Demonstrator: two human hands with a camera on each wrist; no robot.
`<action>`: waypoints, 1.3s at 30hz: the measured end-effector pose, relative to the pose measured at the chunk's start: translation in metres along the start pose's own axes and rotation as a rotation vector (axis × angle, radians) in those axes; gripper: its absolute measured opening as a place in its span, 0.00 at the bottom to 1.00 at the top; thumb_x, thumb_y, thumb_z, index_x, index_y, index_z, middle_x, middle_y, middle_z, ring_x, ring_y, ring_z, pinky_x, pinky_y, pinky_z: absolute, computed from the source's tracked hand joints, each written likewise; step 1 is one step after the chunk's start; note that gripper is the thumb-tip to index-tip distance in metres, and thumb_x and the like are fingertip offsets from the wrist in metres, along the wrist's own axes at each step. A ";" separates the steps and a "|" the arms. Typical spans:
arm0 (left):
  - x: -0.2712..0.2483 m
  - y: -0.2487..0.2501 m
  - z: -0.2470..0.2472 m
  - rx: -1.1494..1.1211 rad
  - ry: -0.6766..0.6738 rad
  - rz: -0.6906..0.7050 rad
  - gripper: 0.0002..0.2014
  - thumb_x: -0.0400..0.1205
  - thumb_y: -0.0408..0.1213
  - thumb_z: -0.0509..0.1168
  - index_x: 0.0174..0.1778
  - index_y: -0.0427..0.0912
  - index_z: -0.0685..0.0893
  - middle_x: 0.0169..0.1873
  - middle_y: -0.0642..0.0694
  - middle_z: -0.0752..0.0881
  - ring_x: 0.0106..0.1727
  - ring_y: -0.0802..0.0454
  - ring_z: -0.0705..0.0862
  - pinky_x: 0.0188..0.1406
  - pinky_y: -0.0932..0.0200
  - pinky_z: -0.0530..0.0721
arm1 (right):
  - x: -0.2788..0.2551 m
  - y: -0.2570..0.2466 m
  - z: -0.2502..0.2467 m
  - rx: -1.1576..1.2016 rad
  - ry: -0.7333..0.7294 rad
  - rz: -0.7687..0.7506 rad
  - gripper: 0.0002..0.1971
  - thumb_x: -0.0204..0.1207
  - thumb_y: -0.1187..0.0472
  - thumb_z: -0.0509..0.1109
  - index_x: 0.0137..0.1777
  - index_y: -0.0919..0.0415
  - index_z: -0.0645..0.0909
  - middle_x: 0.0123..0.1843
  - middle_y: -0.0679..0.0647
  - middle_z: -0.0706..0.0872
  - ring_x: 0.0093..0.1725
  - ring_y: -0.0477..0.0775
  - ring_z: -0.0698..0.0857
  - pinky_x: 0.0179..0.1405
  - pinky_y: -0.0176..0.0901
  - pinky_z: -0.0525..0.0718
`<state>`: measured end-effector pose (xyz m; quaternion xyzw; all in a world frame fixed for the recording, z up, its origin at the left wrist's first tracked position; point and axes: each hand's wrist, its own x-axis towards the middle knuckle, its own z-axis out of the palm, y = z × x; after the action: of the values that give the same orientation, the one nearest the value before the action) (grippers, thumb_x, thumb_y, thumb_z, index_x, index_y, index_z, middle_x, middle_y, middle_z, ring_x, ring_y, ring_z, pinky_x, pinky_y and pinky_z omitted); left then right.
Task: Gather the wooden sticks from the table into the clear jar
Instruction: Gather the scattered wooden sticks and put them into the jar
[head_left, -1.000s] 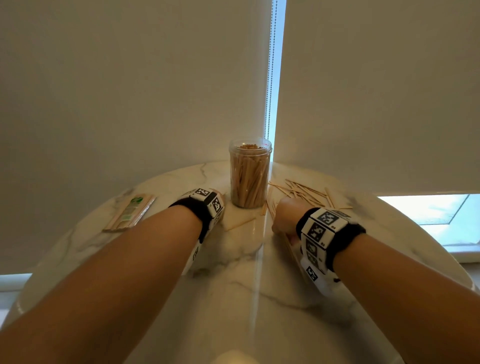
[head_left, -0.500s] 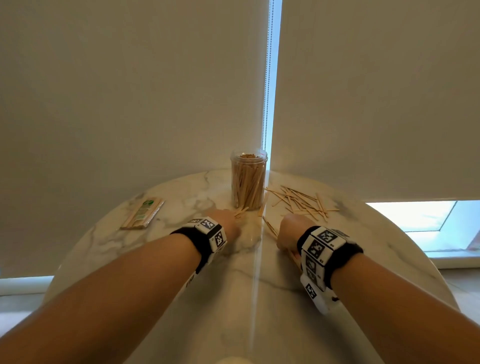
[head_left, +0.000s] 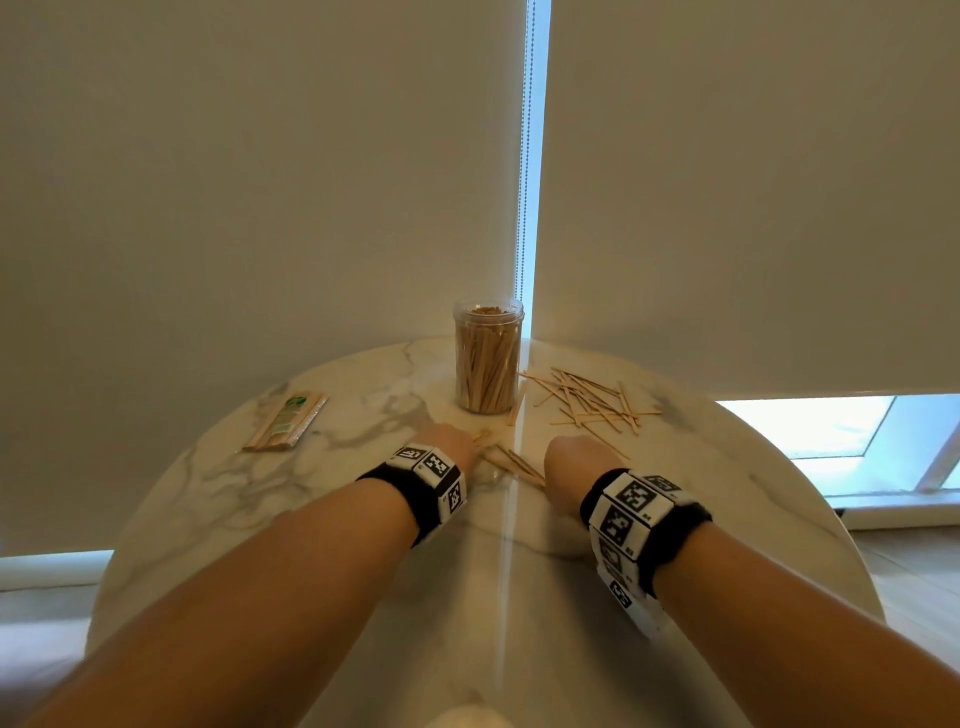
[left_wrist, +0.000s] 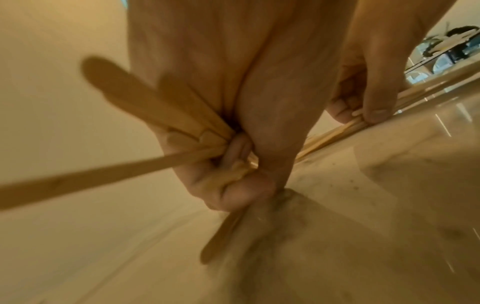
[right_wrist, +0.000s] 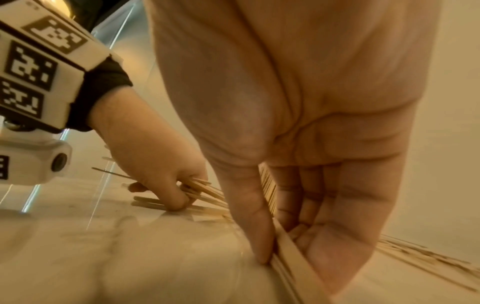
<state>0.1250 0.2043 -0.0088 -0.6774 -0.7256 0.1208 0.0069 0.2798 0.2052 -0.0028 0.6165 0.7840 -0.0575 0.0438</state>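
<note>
Wooden sticks (head_left: 589, 402) scattered frame centre-right beside clear jar (head_left: 488, 356), part-filled. Left hand (left_wrist: 228, 164) fingers curled round bundle; right hand (right_wrist: 298, 185) pinching several against table (head_left: 234, 493). Step: collecting. Next: lift, drop into jar.

a: what's the right hand (right_wrist: 298, 127) doing?
b: palm toward the lens, thumb and fingers (right_wrist: 259, 216) pinching a flat bundle of wooden sticks (right_wrist: 291, 244) whose lower end meets the marble table (right_wrist: 130, 257).
a: and the left hand (right_wrist: 150, 164)?
b: further back, curled round several sticks (right_wrist: 205, 192) that fan out toward the right hand, fingertips down on the tabletop. its wristband (right_wrist: 39, 82) carries black-and-white markers.
a: anything loose?
b: more sticks lie flat at the far right (right_wrist: 426, 265).
</note>
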 end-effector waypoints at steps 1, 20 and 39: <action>-0.003 -0.003 0.003 -0.019 -0.008 -0.003 0.19 0.92 0.39 0.50 0.69 0.34 0.81 0.67 0.37 0.83 0.68 0.41 0.82 0.68 0.53 0.76 | -0.003 0.000 0.001 -0.001 0.001 -0.001 0.10 0.83 0.65 0.64 0.61 0.63 0.82 0.54 0.57 0.85 0.46 0.55 0.81 0.47 0.41 0.80; -0.066 -0.024 0.015 -0.185 -0.013 -0.153 0.15 0.89 0.35 0.54 0.70 0.39 0.74 0.67 0.39 0.80 0.67 0.40 0.79 0.62 0.53 0.75 | -0.044 -0.002 -0.003 0.119 -0.016 -0.025 0.09 0.82 0.63 0.66 0.60 0.63 0.81 0.47 0.54 0.81 0.45 0.53 0.80 0.44 0.39 0.80; -0.108 -0.014 -0.004 -1.057 0.359 0.046 0.16 0.86 0.59 0.59 0.42 0.51 0.79 0.32 0.54 0.80 0.36 0.54 0.82 0.33 0.59 0.71 | -0.078 -0.012 -0.032 1.048 0.149 -0.139 0.02 0.79 0.65 0.74 0.48 0.62 0.88 0.42 0.58 0.93 0.41 0.55 0.93 0.44 0.51 0.93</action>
<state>0.1212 0.0977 0.0141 -0.6144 -0.6597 -0.3767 -0.2131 0.2862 0.1315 0.0400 0.5049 0.6901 -0.4002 -0.3296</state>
